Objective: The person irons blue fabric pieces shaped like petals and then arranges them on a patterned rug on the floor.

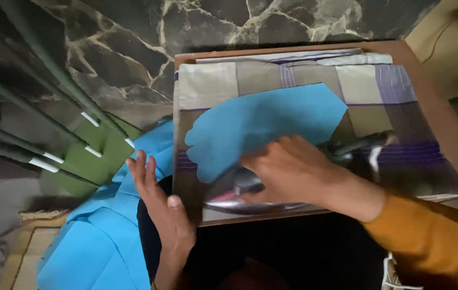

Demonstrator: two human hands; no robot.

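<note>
Head view, right hand (293, 169) gripping iron (240, 188) on blue fabric piece (266, 123), left hand (159, 201) open flat.

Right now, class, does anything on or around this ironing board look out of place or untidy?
Mostly orderly. The blue fabric piece lies flat on the checked cloth beside the iron. Only the other blue pieces look untidy, heaped loosely over the board's edge toward the floor.
</note>
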